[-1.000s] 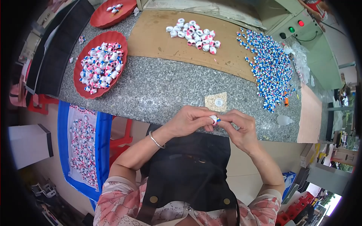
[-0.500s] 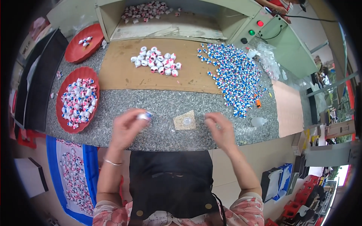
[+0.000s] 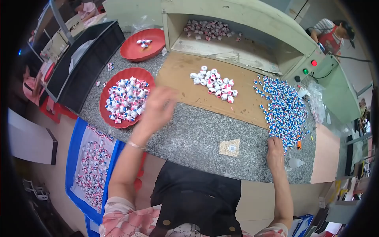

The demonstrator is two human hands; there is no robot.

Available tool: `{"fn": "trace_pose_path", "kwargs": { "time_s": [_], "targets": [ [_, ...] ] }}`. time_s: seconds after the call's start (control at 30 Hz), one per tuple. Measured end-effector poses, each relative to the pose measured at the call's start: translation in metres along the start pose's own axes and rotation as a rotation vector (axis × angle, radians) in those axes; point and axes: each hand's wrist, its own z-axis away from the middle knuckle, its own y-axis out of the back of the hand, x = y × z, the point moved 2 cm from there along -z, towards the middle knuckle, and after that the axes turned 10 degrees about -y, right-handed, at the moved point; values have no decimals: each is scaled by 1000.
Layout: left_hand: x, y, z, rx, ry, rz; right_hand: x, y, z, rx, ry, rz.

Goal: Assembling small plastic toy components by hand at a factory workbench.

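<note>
My left hand (image 3: 158,110), blurred by motion, is over the right side of a red scalloped bowl (image 3: 103,107) holding white, blue and pink pieces (image 3: 127,98). Its fingers are too smeared to read, and no piece shows in them. With fingertips drawn together, my right hand (image 3: 275,153) touches the near left edge of a heap of tiny blue, white and pink pieces (image 3: 285,110). What it pinches is hidden. Between the hands, a small tan square pad (image 3: 224,147) with a clear round disc (image 3: 231,148) lies on the grey speckled counter (image 3: 189,138).
Larger white and pink pieces (image 3: 213,82) sit on a cardboard sheet (image 3: 185,94). Behind is an open metal box (image 3: 237,14) with more pieces. A second red bowl (image 3: 126,50), a black crate (image 3: 106,39) and a blue bin (image 3: 73,158) stand left. Two small bottles lie right.
The view has turned left. My left hand has moved from the counter to the full red bowl, and its white and blue piece no longer shows. My right hand has moved to the tiny pieces.
</note>
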Motion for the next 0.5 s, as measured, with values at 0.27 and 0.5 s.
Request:
{"fn": "trace_pose_path", "kwargs": {
  "time_s": [0.27,0.5],
  "targets": [
    [20,-173,-55,-197,-137,74,-14,-2,26,53,-185,-216],
    [29,-157,-57,-331,-216,85,-33,17,14,-26,-223,-294]
  ]
}}
